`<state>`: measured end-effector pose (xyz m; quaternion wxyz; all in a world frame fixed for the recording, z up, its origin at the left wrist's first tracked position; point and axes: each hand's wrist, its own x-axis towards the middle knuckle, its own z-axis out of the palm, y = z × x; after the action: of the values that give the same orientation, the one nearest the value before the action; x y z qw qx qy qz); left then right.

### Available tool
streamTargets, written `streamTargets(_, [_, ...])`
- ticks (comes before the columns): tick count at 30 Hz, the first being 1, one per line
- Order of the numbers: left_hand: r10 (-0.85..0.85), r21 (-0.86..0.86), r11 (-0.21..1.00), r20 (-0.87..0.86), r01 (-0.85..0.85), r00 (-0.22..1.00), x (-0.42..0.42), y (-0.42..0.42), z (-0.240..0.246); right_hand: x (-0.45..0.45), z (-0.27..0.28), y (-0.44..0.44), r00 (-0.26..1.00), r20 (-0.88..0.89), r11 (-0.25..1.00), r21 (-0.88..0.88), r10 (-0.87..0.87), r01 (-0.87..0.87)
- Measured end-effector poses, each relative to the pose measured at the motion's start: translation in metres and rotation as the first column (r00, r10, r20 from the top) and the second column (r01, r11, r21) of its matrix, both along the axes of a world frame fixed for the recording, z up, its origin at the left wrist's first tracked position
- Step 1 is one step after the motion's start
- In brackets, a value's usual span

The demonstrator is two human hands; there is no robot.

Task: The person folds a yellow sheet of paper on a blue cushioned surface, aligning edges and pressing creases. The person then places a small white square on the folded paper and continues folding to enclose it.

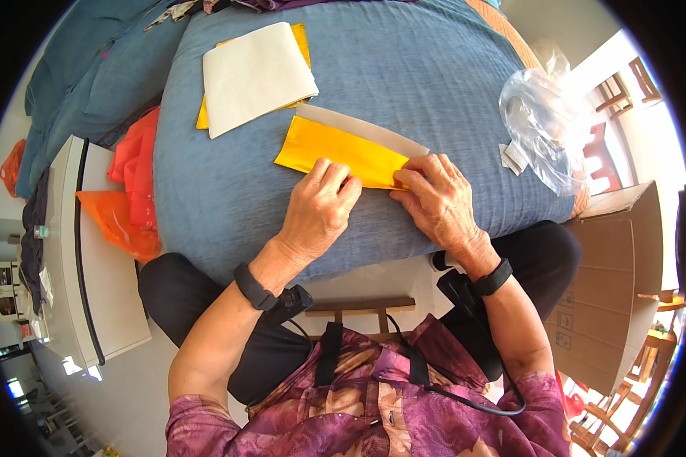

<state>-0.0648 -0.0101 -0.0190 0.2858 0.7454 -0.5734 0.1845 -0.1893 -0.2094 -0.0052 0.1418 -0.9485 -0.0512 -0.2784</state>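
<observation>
A folded yellow sheet with a grey-white underside (343, 144) lies across the blue cloth surface in front of me. My left hand (323, 200) pinches its near edge around the middle, fingers curled. At the sheet's right end, my right hand (437, 197) grips the near corner between thumb and fingers. Farther off and to the left, a stack of white paper sheets (257, 77) rests on yellow sheets (300, 45), whose edges stick out from under it. The fingertips hide parts of the folded edge.
A clear plastic bag (540, 123) and a small white packet (513, 157) lie at the right. A cardboard box (600, 285) stands beside my right knee. At the left are an orange plastic bag (120, 223) and a white cabinet (111, 297).
</observation>
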Motion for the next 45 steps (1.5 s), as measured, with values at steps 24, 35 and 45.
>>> streamTargets(24, [-0.034, -0.080, 0.996, -0.016, 0.032, 0.999, -0.002, -0.008, -0.001, -0.005, -0.002, 0.002, 0.999, 0.026, 0.997, -0.066, -0.026, 0.027])
streamTargets(35, [-0.038, -0.146, 0.989, -0.129, 0.019, 0.991, -0.003, -0.011, -0.003, -0.006, 0.000, -0.001, 0.999, -0.024, 1.000, 0.005, -0.023, 0.023])
streamTargets(45, [-0.004, -0.172, 0.984, -0.288, -0.048, 0.958, -0.001, -0.013, -0.009, -0.005, -0.001, -0.014, 0.998, -0.042, 0.993, 0.106, -0.041, 0.045])
